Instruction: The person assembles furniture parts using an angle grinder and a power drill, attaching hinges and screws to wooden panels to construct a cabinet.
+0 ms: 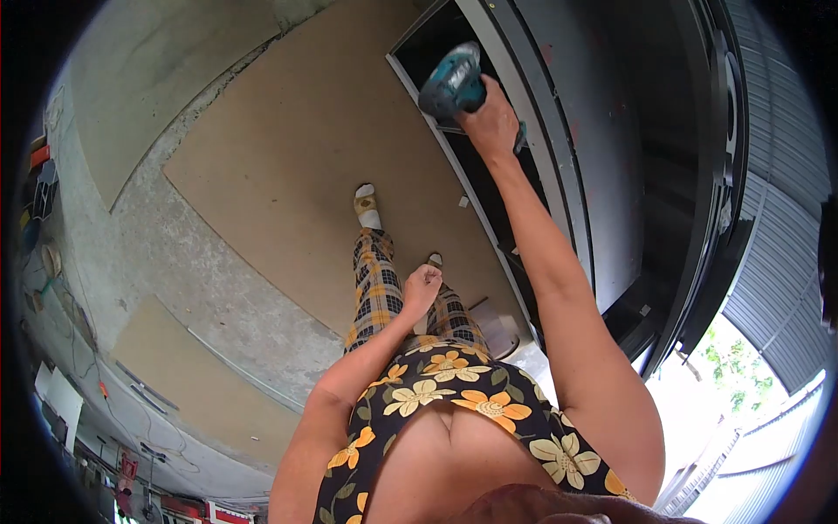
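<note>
Near the far left corner of the black frame (537, 131), head view, the drill (452, 83) is held out at arm's length. The right hand (491, 122) has its grip clamped on the drill's handle. Whether the drill touches the frame cannot be told. The left hand (422, 288) is in front of the body, fingers curled together; whether its grip holds anything small cannot be told. Both feet stand on the brown sheet (288, 166). A pale tag (463, 202) lies near the sheet's right edge, just beside the frame.
</note>
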Demonstrator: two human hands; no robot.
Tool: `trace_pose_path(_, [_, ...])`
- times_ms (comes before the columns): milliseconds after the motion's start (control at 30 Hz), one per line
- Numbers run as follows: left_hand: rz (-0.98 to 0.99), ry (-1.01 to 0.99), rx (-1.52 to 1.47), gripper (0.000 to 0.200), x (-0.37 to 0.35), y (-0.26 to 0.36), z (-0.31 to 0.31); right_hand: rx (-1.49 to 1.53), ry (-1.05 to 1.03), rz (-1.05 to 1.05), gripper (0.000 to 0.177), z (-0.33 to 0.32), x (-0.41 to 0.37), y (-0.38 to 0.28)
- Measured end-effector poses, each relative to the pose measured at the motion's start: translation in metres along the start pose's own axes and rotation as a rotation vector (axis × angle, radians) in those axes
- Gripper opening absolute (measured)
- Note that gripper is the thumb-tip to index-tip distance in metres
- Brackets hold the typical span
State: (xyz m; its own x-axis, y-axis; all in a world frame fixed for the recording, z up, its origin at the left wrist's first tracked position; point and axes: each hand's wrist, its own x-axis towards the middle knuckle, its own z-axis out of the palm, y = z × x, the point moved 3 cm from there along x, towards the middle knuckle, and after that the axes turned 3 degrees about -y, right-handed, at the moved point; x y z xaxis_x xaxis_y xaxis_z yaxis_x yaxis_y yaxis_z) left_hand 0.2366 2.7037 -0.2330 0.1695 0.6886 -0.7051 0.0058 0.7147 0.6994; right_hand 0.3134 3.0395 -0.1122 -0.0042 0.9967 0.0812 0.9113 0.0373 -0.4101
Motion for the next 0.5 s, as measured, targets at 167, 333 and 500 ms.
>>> trace_pose_path(167, [-0.044, 0.027, -0.008, 0.015, 0.008, 0.003, -0.01, -0.001, 0.02, -0.032, 0.065, 0.024, 0.065, -0.021])
trace_pose_path(333, [0.014, 0.041, -0.051, 0.012, 0.015, 0.003, -0.014, -0.052, -0.033, 0.027, 0.066, 0.034, 0.1, -0.029])
trace_pose_path(500, [0.013, 0.041, -0.017, 0.011, 0.021, 0.006, -0.017, -0.032, -0.088, 0.078, 0.062, 0.039, 0.105, -0.025])
